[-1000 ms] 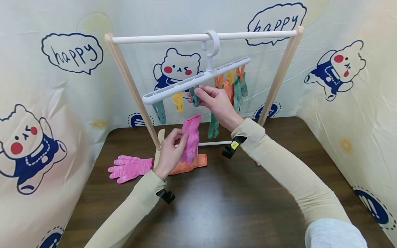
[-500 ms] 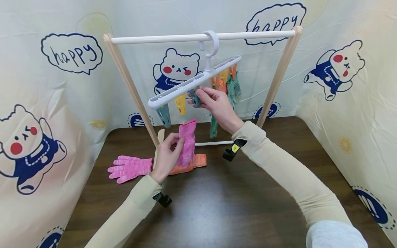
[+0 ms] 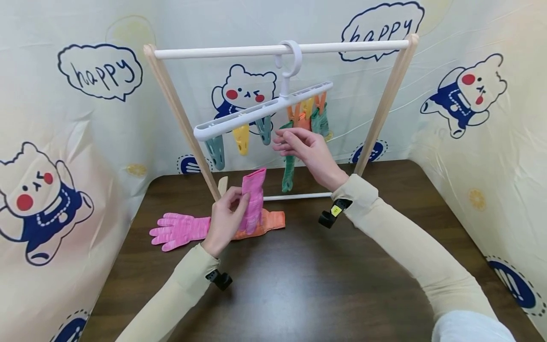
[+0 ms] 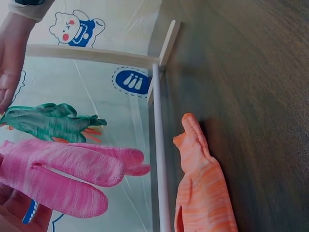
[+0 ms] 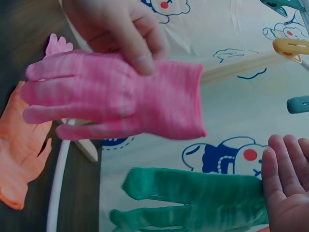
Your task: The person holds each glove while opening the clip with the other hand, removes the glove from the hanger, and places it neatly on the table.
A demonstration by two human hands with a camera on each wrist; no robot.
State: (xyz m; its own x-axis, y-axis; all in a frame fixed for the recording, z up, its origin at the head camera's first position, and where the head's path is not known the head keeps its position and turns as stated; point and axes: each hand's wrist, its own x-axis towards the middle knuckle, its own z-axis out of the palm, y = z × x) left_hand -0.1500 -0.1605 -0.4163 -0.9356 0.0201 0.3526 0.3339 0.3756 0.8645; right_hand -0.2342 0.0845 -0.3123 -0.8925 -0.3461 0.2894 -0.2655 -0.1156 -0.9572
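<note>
My left hand [image 3: 223, 218] pinches a pink knit glove [image 3: 254, 195] between thumb and fingers, its cuff upward, below the white hanger [image 3: 252, 114]. In the right wrist view the same pink glove [image 5: 166, 99] lies flat, fingers spread. My right hand [image 3: 314, 154] is beside the hanger with relaxed fingers, nothing in them. Just left of its fingertips hangs a blue-grey clothespin [image 3: 264, 131]. A yellow clothespin [image 3: 241, 140] and another blue-grey clothespin [image 3: 215, 153] hang farther left. Behind the right hand, green gloves [image 3: 288, 173] and an orange glove [image 3: 304, 121] hang from clothespins.
The hanger hooks over the white rod [image 3: 222, 52] of a wooden-sided rack [image 3: 386, 104]. On the dark table [image 3: 273, 285] lie an orange glove [image 3: 275, 220] and another pink glove [image 3: 181, 230], left of the rack's middle. A patterned curtain [image 3: 448, 175] surrounds the table.
My right hand has let go of the blue-grey clothespin and drawn away to the right. The hanger has swung slightly. My left hand has lowered a little leftward with the pink glove.
</note>
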